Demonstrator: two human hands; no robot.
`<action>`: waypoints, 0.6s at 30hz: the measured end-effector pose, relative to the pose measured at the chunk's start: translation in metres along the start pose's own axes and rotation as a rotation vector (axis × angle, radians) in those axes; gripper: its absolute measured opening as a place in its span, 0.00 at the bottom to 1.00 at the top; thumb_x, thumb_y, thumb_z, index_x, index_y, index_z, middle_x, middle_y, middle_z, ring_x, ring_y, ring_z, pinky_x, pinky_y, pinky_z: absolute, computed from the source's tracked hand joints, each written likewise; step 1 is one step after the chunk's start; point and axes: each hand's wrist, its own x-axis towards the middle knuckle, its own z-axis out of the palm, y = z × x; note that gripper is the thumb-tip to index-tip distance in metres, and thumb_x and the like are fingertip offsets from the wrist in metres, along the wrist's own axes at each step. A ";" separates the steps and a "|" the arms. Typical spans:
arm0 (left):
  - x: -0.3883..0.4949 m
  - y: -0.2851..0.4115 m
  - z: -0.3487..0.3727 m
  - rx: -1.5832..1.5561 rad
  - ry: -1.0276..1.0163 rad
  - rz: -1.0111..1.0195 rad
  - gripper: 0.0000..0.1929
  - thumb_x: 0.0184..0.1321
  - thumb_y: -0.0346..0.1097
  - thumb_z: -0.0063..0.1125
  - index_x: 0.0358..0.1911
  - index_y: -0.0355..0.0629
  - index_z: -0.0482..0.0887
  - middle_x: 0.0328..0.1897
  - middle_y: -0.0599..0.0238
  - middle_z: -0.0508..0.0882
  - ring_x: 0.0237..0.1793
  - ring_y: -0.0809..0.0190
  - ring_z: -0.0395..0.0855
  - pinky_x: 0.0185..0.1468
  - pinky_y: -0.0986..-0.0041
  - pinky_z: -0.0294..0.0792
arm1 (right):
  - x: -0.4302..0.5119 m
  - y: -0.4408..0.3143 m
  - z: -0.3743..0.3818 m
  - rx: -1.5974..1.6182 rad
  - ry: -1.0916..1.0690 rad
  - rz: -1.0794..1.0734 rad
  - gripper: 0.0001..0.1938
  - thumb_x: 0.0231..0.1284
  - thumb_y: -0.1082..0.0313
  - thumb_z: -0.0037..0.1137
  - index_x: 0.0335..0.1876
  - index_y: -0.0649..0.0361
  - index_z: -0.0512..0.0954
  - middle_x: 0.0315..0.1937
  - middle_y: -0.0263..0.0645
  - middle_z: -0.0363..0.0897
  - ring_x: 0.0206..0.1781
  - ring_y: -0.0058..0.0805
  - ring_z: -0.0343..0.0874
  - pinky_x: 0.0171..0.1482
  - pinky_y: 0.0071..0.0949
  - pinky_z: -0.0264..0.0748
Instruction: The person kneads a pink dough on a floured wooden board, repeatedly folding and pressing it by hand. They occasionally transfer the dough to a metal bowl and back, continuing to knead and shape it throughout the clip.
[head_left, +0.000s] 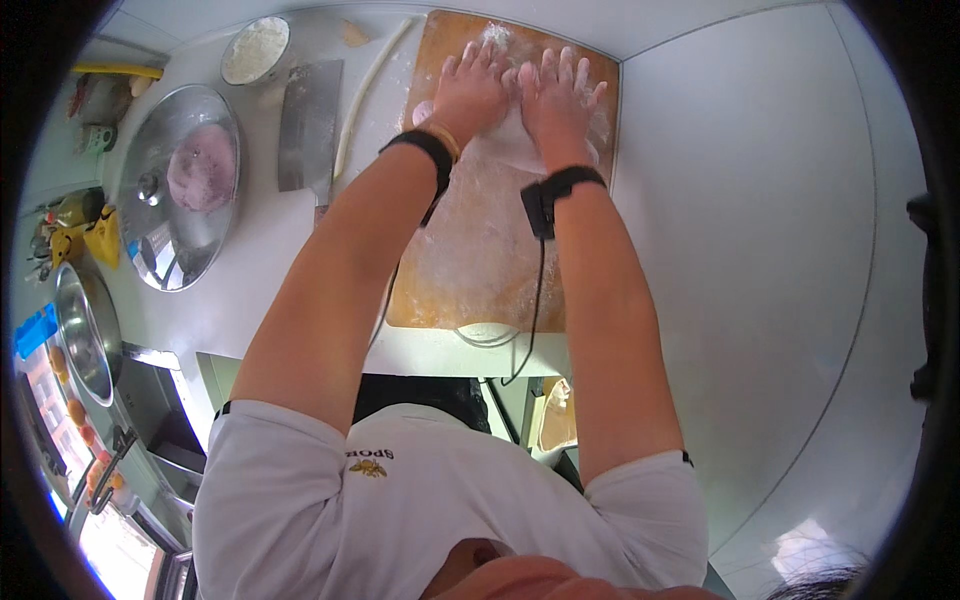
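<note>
A floured wooden board (480, 247) lies before me. Near its far edge, my left hand (472, 86) and my right hand (559, 97) lie palm down, fingers spread, on a pale, flour-dusted piece of dough (510, 142), which they partly cover. A small pinkish lump (422, 112) shows at the board's left side by my left wrist. Loose flour (496, 32) sits beyond my fingertips. Left of the board are a thin pale rod (367, 94) and a cleaver (310, 124) with a wide blade.
A glass lid (180, 277) with a pinkish mass under or in it stands left, with a bowl of flour (257, 49) beyond. A steel basin (90, 337) is at the far left, near the sink (169, 420). A white wall (735, 187) rises close on the right.
</note>
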 end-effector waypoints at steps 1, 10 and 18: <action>-0.012 -0.001 0.004 -0.048 0.034 -0.011 0.28 0.72 0.50 0.35 0.71 0.44 0.66 0.78 0.58 0.63 0.78 0.51 0.57 0.78 0.51 0.48 | -0.017 -0.007 -0.006 0.049 -0.069 -0.065 0.32 0.71 0.43 0.40 0.73 0.57 0.64 0.76 0.45 0.57 0.80 0.48 0.49 0.76 0.63 0.35; -0.173 0.001 -0.048 -0.174 -0.204 0.328 0.34 0.63 0.41 0.51 0.73 0.39 0.61 0.77 0.51 0.63 0.78 0.47 0.56 0.78 0.55 0.47 | -0.181 -0.044 -0.080 0.257 -0.337 -0.176 0.39 0.65 0.43 0.48 0.73 0.67 0.60 0.75 0.56 0.55 0.79 0.55 0.48 0.77 0.57 0.35; -0.058 -0.003 -0.014 -0.014 -0.170 0.247 0.31 0.67 0.44 0.43 0.72 0.40 0.63 0.78 0.55 0.64 0.77 0.51 0.58 0.77 0.56 0.49 | -0.081 -0.018 -0.025 0.172 -0.212 -0.085 0.30 0.67 0.46 0.46 0.69 0.56 0.68 0.68 0.45 0.66 0.73 0.45 0.61 0.73 0.55 0.48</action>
